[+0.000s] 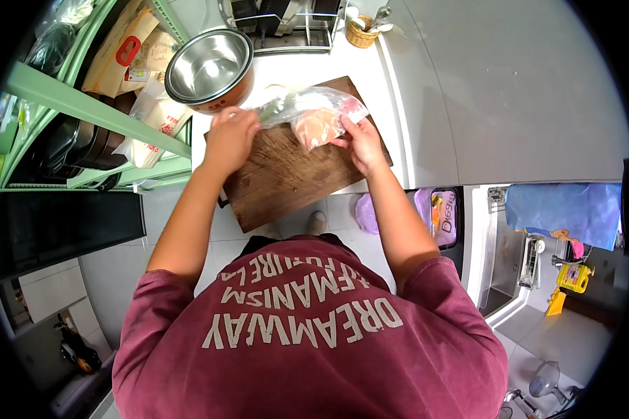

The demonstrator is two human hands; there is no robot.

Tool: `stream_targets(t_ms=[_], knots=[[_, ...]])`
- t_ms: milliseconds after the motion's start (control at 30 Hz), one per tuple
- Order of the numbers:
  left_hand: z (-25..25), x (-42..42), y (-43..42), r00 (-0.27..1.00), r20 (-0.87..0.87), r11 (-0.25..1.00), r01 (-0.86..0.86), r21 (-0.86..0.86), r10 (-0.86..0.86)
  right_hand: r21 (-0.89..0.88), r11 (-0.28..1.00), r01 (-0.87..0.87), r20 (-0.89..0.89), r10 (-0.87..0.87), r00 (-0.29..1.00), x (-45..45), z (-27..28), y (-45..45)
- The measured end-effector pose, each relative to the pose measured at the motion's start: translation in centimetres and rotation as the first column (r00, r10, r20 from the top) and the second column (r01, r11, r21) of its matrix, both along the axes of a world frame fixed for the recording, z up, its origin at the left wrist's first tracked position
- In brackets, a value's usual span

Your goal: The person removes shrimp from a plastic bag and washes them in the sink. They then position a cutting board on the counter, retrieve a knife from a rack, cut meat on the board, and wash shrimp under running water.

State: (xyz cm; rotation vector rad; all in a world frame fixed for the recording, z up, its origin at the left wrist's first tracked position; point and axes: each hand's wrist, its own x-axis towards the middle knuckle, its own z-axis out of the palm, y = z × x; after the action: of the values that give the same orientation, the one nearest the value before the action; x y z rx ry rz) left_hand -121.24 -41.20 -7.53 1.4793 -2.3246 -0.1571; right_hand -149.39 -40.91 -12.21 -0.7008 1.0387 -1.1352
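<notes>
A clear plastic bag of raw meat (316, 127) is stretched between my hands over a wooden cutting board (279, 178). The meat looks pale pink, with a redder part toward the right; I cannot tell its kind. My right hand (361, 143) grips the filled end of the bag, thumb on top. My left hand (232, 136) has its fingers closed at the bag's left end, above the board's left edge. Something green shows at that end, too unclear to name.
A steel-lined pot (211, 68) stands beyond my left hand. Behind the board are a wire rack (293, 49) and a small wicker basket (361, 33) with utensils. Green shelving (98, 108) rises on the left. A grey surface (510, 98) lies on the right.
</notes>
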Motion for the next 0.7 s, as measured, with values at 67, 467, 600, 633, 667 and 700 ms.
stream_targets(t_ms=[67,467,600,633,667,700], knots=[[-0.1,1.6,-0.9,0.997,0.023,0.997,-0.074,0.039,0.073,-0.022,0.99,-0.138,-0.094,0.136,0.986,-1.1,-0.2,-0.4],[-0.9,3.4,-3.8,0.546,-0.603,0.607,0.202,0.769,0.582,-0.125,0.951,-0.282,0.301,0.307,0.903,-2.8,1.1,-1.0],[1.9,0.6,-2.1,0.452,-0.574,0.348,0.49,0.799,0.682,-0.136,0.952,-0.275,0.308,0.304,0.902,-2.8,1.2,-1.7],[1.7,0.1,-1.9,0.451,-0.621,0.342,0.556,0.758,0.641,-0.131,0.957,-0.259,0.328,0.288,0.9,-2.7,1.2,-1.6],[1.6,-0.6,-1.6,0.445,-0.667,0.333,0.619,0.712,0.598,-0.127,0.962,-0.243,0.347,0.273,0.897,-2.5,1.2,-1.6],[1.7,-1.3,-1.4,0.434,-0.712,0.321,0.677,0.662,0.553,-0.125,0.966,-0.227,0.366,0.258,0.894,-2.2,1.2,-1.7]])
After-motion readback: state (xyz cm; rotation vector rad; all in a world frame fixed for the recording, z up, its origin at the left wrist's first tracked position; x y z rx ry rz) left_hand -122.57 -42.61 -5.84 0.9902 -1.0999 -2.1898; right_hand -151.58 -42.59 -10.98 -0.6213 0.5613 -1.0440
